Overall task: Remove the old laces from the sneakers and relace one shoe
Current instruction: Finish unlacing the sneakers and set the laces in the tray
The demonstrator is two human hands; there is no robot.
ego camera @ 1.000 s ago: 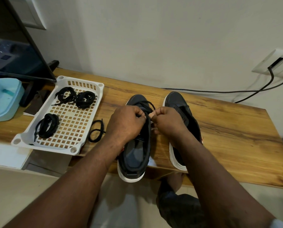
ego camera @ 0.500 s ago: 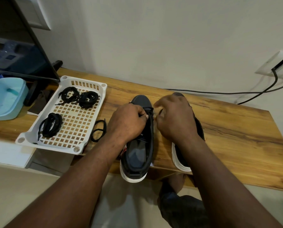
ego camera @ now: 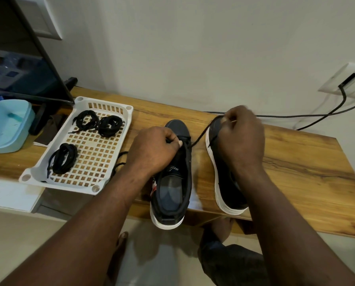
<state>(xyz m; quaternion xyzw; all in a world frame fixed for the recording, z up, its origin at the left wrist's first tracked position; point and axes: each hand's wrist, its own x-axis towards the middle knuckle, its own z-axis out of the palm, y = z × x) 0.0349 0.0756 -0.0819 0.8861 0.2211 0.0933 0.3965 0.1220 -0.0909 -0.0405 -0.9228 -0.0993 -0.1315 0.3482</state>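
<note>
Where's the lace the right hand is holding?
In the head view, the lace runs taut from the left sneaker up to the right hand, pinched above the toe of the right sneaker.

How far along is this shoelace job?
Done: one loose lace lies beside the tray, seemingly already removed. In hand: left hand grips the left sneaker while right hand pulls its lace taut. Left: finishing that lace and the relacing, apparently.

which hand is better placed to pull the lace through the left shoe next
Right. The right hand pinches the lace, taut from the left shoe; the left hand grips that shoe's front, steadying it.
</note>
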